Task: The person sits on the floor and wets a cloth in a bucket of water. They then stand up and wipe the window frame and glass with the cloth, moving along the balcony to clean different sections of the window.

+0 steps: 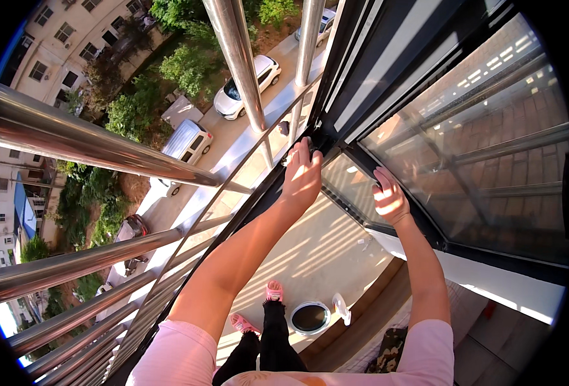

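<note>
My left hand (302, 177) reaches up to the lower corner of a black window frame (329, 136). Its fingers are bent over something dark and partly shiny, which the hand mostly hides. To the right, my right hand (392, 201) has its fingers curled at the dark edge of a glass window sash (490, 154). A small dark bit shows by its fingertips, too small to name. A lower glass pane (352, 183) lies between the two hands, seen at a slant.
Thick metal bars (104, 145) run outside along the left, above a street with a white car (247, 87) and a van (186, 143). Below, my feet in pink sandals (274, 291) stand beside a bucket (310, 318) with dark contents. A white ledge (490, 289) borders the right.
</note>
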The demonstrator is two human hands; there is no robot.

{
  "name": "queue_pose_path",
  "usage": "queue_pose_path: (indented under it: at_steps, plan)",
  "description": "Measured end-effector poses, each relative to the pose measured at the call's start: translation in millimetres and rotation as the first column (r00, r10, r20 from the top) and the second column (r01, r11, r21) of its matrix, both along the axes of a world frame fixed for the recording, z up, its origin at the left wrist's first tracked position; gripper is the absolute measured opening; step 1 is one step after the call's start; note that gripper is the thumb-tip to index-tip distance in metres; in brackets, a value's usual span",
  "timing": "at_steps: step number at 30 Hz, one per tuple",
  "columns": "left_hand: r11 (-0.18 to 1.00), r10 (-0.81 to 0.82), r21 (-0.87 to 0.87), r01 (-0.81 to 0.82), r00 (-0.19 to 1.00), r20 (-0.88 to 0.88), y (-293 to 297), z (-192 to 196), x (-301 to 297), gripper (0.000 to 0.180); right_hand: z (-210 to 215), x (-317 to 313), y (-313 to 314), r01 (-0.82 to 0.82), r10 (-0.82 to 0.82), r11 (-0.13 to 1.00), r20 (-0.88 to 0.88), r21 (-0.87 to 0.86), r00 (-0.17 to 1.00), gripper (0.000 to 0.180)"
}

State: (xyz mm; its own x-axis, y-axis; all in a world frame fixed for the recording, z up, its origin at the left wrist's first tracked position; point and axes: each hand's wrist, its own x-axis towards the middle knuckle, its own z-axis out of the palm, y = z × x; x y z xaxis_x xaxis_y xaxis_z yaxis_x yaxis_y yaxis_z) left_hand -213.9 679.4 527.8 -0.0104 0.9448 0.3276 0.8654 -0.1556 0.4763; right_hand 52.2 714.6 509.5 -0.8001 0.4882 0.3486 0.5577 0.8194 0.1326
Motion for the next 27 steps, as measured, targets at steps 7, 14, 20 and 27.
queue_pose_path:
  at_steps: [7,14,20,27]
  plan:
    - [0.989,0.038,-0.142,-0.037,0.999,0.007,31,7,4,0.021,-1,-5,-2,0.0,0.0,1.0,0.003,-0.029,1.0,0.007]
    - [0.984,-0.051,-0.171,0.039,0.997,-0.064,-16,15,-19,0.019,1,-1,-3,0.025,-0.025,1.0,0.044,-0.008,0.999,0.007]
    - [0.993,-0.066,-0.11,0.041,0.969,-0.239,-46,11,-29,0.023,1,-3,0,0.002,-0.002,1.0,0.029,-0.003,1.0,0.007]
    - [0.989,-0.052,-0.142,0.037,0.993,-0.105,-63,22,-39,0.023,-1,-2,0,-0.002,0.002,1.0,0.002,-0.023,1.0,0.008]
